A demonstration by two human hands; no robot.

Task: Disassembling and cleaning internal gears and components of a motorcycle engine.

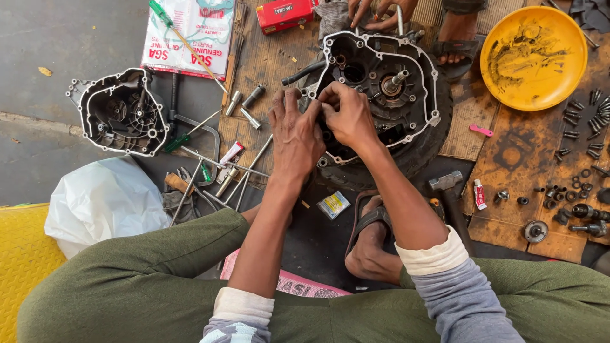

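Both hands meet at the near-left rim of the open engine case (pixel 381 82) — left hand (pixel 295 136) spread flat, right hand (pixel 346 117) curled, seemingly pinching something small between them. Loose tools (pixel 216 171) crowd the left; beyond, another person's hand (pixel 381 11) grips the far edge.

engine cases 2 (pixel 375 95) | yellow bowl 1 (pixel 534 57) | hammer 1 (pixel 446 184) | green screwdriver 1 (pixel 166 19) | red box 1 (pixel 284 14)
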